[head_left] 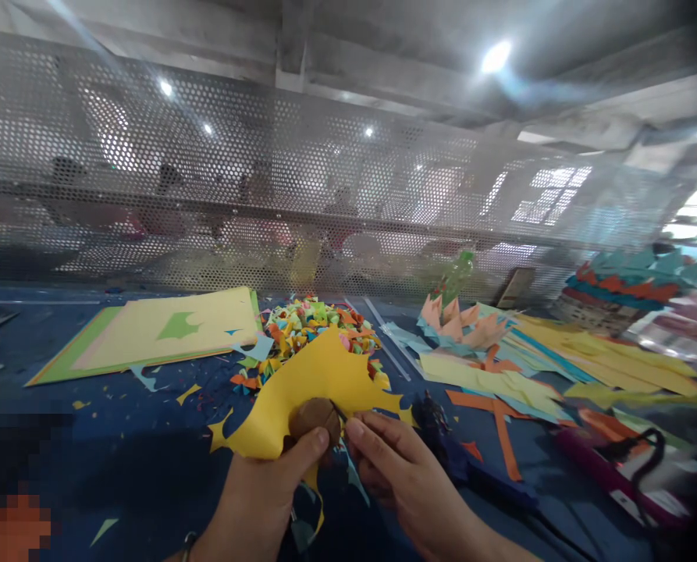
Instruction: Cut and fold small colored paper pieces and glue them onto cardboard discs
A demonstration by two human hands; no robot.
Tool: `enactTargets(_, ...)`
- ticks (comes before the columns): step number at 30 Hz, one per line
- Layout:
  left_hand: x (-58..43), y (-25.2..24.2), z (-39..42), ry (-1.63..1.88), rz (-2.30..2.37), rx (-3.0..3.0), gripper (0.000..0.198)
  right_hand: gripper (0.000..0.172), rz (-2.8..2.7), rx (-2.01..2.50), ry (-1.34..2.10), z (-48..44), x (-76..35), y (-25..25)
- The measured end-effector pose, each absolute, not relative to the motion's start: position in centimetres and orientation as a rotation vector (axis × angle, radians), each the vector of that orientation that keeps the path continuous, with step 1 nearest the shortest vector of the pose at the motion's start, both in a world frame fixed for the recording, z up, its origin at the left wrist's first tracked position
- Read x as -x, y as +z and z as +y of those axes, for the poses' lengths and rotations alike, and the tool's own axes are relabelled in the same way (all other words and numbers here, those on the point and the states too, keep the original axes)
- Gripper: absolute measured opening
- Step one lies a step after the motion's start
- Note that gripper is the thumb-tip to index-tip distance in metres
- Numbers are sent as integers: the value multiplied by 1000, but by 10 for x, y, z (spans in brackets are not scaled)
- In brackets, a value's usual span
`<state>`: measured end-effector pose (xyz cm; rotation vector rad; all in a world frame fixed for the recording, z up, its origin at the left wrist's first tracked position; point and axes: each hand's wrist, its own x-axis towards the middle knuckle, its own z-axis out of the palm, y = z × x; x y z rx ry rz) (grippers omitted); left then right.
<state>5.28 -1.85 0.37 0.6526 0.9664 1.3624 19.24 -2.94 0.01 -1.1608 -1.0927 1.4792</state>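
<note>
The left hand grips a yellow paper sheet, its thumb pressing a brown disc onto it. The right hand pinches a thin dark tool at the disc's right edge. Beyond them lies a heap of coloured scraps.

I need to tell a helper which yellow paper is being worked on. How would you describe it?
On the blue table, find the heap of small coloured paper bits; just in front of it is the person's left hand. It pinches the yellow sheet: unlike the flat yellow sheets nearby, it is lifted and has jagged cut-out edges.
</note>
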Motion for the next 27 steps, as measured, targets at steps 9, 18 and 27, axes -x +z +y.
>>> enactTargets(9, -50, -3, -16, 1307, 1029, -721, 32, 47, -1068, 1136, 1527, -28, -193, -3)
enactTargets(18, -48, 0, -16, 1242, 1113, -818, 13, 47, -1073, 1138, 1535, -29, -195, -4)
enactTargets(27, -44, -1, -12, 1128, 1163, -863, 12, 47, -1111, 1168, 1522, -28, -196, 0)
